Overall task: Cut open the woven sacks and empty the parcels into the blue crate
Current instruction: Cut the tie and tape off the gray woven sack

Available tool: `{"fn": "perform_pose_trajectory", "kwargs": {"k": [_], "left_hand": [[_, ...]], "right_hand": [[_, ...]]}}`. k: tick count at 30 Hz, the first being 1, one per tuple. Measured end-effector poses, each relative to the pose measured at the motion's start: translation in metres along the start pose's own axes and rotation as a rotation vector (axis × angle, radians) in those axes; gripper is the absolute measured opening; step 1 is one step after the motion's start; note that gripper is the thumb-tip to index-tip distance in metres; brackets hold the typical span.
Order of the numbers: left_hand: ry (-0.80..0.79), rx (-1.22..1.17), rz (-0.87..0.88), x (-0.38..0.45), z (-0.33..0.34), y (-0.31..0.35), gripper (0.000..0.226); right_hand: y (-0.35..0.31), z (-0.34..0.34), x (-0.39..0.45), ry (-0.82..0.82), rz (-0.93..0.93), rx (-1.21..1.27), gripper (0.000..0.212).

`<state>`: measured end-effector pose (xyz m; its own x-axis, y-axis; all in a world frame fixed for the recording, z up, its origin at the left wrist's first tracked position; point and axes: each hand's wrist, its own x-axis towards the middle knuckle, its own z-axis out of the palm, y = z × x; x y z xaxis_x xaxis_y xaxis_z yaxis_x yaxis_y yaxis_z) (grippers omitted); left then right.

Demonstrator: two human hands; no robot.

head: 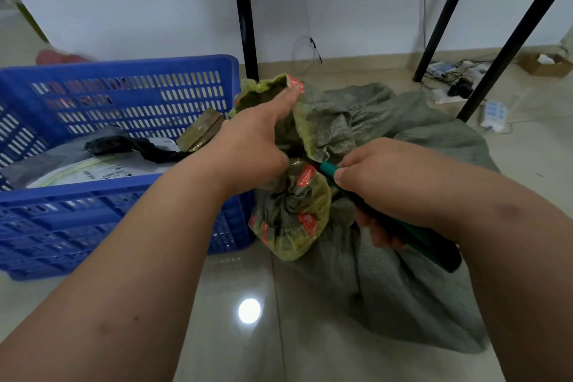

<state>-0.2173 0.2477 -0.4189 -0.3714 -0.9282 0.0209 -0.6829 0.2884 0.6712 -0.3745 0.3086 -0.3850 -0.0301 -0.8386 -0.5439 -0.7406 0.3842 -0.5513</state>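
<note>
Flanking sack [387, 133], blue crate [124, 90], table legs [246, 15]

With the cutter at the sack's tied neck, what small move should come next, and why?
Probably draw the cutter across the bunched neck. The left hand grips the sack mouth above the tie, the right hand holds the tip against it, and the sack looks still tied shut.

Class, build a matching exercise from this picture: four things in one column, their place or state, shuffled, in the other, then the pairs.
1. blue crate
2. woven sack
3. green-handled cutter
4. cardboard box

a. by the far wall, at right
b. in the right hand
c. holds parcels
d. its gathered neck held by the left hand

Pairs: 1-c, 2-d, 3-b, 4-a
</note>
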Motion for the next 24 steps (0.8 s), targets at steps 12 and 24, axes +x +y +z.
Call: {"fn": "perform_pose_trajectory", "kwargs": {"k": [12,24], "left_hand": [[0.026,-0.102,-0.057,0.003,-0.004,-0.017,0.097],[0.085,-0.038,-0.102,0.006,-0.011,-0.024,0.097]], "right_hand": [[0.012,0.000,0.013,-0.053,0.050,0.052,0.038],[0.008,-0.004,0.013,-0.035,-0.063,-0.198,0.029]]}}
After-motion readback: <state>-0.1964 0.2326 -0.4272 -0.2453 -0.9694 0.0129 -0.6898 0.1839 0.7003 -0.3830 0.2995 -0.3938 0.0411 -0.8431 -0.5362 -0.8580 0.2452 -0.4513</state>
